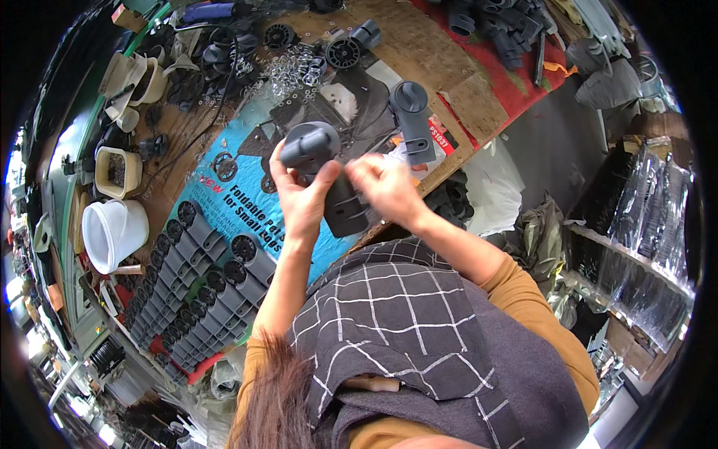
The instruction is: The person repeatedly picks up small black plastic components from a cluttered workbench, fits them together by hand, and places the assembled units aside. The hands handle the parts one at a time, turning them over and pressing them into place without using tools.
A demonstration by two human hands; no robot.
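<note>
My left hand grips a dark grey plastic fitting with a round, capped head and a tubular body. Its thumb and fingers wrap round the fitting just below the head. Close by on the right side of the body is my right hand, its fingers smeared by motion; whether they touch the fitting or hold anything small I cannot tell. A similar grey fitting lies on the bench just beyond my right hand. Past the left hand, a heap of small metal rings and washers is spread on the bench.
Rows of grey fittings with black discs line the left part of the bench, beside a blue printed sheet. A white bucket and a cream tub stand at the left. More grey parts are piled at the far right.
</note>
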